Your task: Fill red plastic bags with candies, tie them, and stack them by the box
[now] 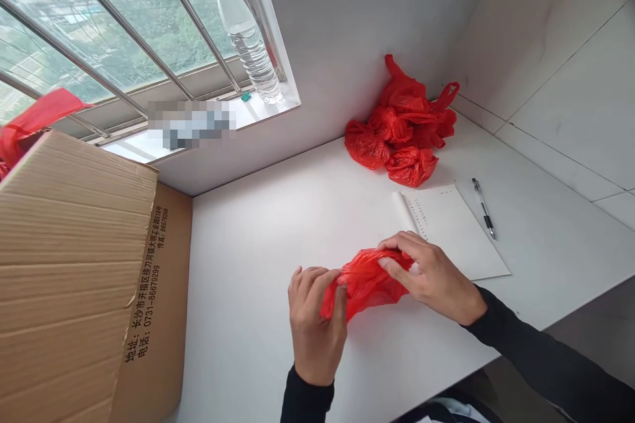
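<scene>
Left hand and right hand, fingers curled, gripping red bag

open tabletop, carton left, red bag right

Clear water bottle standing on white windowsill by barred window; pen lying beside notebook.

Brightly lit by daylight through the barred window, softly glaring on the white counter, pixelated on the sill, dark at top right
</scene>
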Motion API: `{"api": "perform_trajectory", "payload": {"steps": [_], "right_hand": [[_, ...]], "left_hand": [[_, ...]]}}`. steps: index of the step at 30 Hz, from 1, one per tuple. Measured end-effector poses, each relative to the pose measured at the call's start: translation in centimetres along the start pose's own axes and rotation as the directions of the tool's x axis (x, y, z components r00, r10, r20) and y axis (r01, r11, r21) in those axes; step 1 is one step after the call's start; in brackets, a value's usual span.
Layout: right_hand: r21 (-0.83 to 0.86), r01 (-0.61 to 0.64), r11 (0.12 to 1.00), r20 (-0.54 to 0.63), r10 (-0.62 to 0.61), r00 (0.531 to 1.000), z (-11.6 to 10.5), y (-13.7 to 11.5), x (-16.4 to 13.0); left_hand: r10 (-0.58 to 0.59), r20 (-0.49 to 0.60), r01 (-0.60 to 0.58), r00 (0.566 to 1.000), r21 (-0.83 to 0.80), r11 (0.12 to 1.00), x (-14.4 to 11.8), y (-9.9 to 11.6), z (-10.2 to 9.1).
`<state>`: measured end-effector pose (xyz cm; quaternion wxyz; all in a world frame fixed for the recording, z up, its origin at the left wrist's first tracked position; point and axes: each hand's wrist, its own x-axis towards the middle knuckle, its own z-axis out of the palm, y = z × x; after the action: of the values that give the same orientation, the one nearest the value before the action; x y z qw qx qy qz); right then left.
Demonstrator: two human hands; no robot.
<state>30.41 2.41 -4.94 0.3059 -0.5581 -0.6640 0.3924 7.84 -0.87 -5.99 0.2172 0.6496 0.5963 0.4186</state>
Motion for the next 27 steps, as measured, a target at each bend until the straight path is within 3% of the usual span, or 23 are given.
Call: {"api": "perform_trajectory", "payload": {"steps": [4, 7, 9, 11, 12, 14, 16, 18, 22, 27], "right_hand": [[0.234, -0.132, 0.963, -0.128, 0.165, 0.978, -1.4, 0.9, -0.2], [0.252, -0.102, 0.962, -0.260, 0.169, 0.951, -1.8, 1.0, -1.1], [0.185, 0.016, 0.983, -0.456, 0.071, 0.887, -1.6, 0.0, -1.9], [0.094, 0.210, 0.973, -0.544, -0.127, 0.829, -1.0, -1.5, -2.6], [0.052, 0.307, 0.950, -0.499, -0.241, 0.832, -0.7, -2.3, -2.8], [-0.042, 0.431, 0.901, -0.262, -0.426, 0.866, 0.0, -3.4, -2.6], [-0.205, 0.451, 0.869, 0.002, -0.460, 0.888, 0.8, -3.7, -2.0], [-0.367, 0.419, 0.830, 0.144, -0.394, 0.908, 1.5, -3.3, -1.4], [-0.466, 0.289, 0.836, 0.210, -0.213, 0.954, 2.2, -2.6, -1.4], [-0.489, 0.184, 0.853, 0.117, -0.144, 0.983, 2.4, -2.6, -1.9]], "left_hand": [[-0.173, -0.204, 0.172, 0.964, -0.024, 0.985, 0.4, -0.8, -1.9], [-0.212, -0.263, 0.213, 0.941, -0.022, 0.977, 0.2, -0.3, -3.0], [-0.274, -0.231, 0.262, 0.934, -0.081, 0.962, -0.1, 0.6, -3.1], [-0.361, -0.154, 0.335, 0.920, -0.175, 0.926, -0.3, 1.8, -3.1], [-0.387, -0.106, 0.359, 0.916, -0.217, 0.908, -0.4, 2.2, -3.0], [-0.374, -0.029, 0.355, 0.927, -0.252, 0.900, -0.4, 2.9, -3.0], [-0.325, 0.004, 0.316, 0.946, -0.246, 0.916, -0.3, 3.1, -2.9], [-0.312, 0.030, 0.311, 0.949, -0.231, 0.922, -0.3, 3.0, -2.6], [-0.392, 0.073, 0.396, 0.917, -0.297, 0.869, -0.5, 2.8, -1.7], [-0.439, 0.039, 0.425, 0.898, -0.343, 0.838, 0.0, 3.4, -1.1]]}}
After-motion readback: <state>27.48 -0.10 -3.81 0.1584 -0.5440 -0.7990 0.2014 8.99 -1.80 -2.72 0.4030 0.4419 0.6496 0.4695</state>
